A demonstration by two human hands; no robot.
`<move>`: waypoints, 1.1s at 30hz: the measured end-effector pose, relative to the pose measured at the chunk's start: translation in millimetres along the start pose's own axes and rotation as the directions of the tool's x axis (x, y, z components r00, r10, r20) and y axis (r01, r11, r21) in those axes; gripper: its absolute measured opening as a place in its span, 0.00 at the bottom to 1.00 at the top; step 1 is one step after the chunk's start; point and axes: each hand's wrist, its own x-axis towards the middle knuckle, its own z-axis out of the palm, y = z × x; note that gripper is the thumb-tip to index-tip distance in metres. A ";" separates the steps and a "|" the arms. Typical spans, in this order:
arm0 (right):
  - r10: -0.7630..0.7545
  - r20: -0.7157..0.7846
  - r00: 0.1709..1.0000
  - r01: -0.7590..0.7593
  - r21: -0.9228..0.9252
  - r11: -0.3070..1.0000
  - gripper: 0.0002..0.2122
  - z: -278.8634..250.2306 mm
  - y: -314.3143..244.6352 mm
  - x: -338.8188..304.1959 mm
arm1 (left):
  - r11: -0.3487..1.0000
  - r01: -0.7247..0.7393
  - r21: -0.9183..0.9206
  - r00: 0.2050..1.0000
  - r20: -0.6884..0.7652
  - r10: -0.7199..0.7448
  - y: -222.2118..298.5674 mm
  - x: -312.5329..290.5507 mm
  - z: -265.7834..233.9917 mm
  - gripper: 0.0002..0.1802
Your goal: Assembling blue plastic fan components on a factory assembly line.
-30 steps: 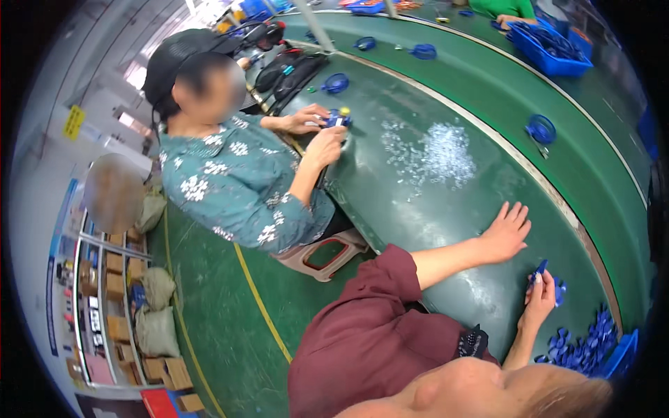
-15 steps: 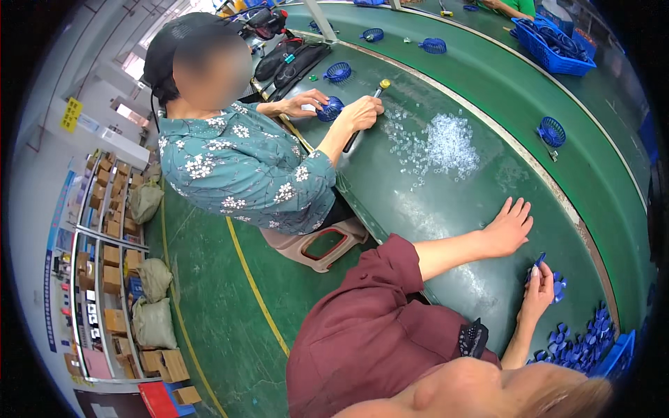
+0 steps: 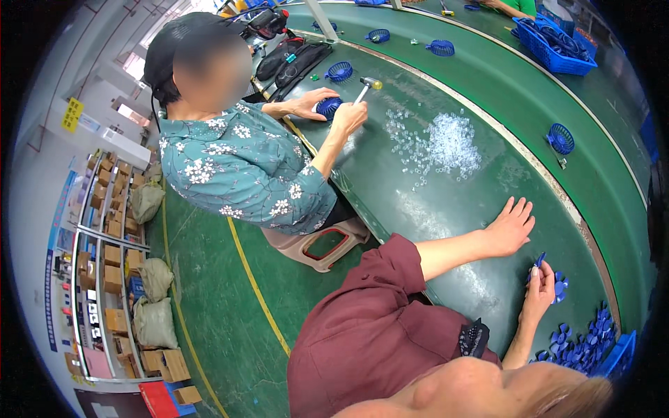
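Note:
My left hand [image 3: 511, 227] lies flat on the green worktable [image 3: 481, 198], palm down, fingers stretched and holding nothing. Closer to me, my right hand [image 3: 537, 291] pinches a small blue plastic fan blade [image 3: 540, 260] between thumb and fingers, and part of the piece is hidden by them. Another blue fan blade [image 3: 560, 287] shows just beside that hand. A pile of similar blue fan blades [image 3: 582, 341] is spread near my right forearm. Beyond my left hand sits a heap of small clear plastic pieces [image 3: 451, 144].
Across the table a co-worker [image 3: 244, 167] holds a hammer [image 3: 364, 89] and a round blue fan guard [image 3: 328, 107]. A green conveyor belt [image 3: 519, 104] curves along the far side, carrying blue guards [image 3: 560, 138]. A blue crate [image 3: 617, 357] stands at the lower right.
The co-worker's hammer has swung left, nearer the guard under their other hand. Guards on the belt have shifted slightly right. My hands stay nearly in place.

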 end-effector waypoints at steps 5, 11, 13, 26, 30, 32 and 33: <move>0.050 -0.066 0.997 -0.051 -0.023 0.998 0.14 1.6 -8.5 -2.6 | 1.000 0.003 0.009 1.000 0.004 -0.003 -3.5 -1.8 -1.0 0.30; 0.149 -0.492 0.858 0.040 0.353 0.935 0.13 -21.8 -17.5 11.2 | 0.997 -0.030 0.069 1.000 -0.001 0.030 3.1 14.2 1.7 0.28; 0.146 -0.495 0.856 0.023 0.319 0.947 0.13 -13.8 -15.7 15.7 | 0.996 0.000 0.084 0.998 0.059 -0.005 -5.1 13.7 -8.5 0.27; 0.030 -0.230 0.973 0.020 0.214 0.977 0.14 5.8 -15.3 -5.7 | 0.956 -0.162 -0.244 0.983 0.038 0.177 34.3 106.1 -35.6 0.23; -0.013 -0.172 0.985 0.061 0.277 0.959 0.13 17.7 -18.9 -6.0 | 0.965 -0.211 0.156 0.954 -0.183 0.238 -14.6 191.3 5.9 0.24; -0.062 -0.156 0.986 0.104 0.274 0.956 0.13 21.5 -19.2 -3.4 | 0.949 -0.182 0.256 0.956 -0.182 0.232 -33.5 218.7 16.9 0.18; -0.054 -0.164 0.985 0.099 0.280 0.955 0.13 19.3 -19.3 -4.1 | 0.959 -0.138 0.247 0.981 -0.100 0.167 -32.5 228.3 23.3 0.15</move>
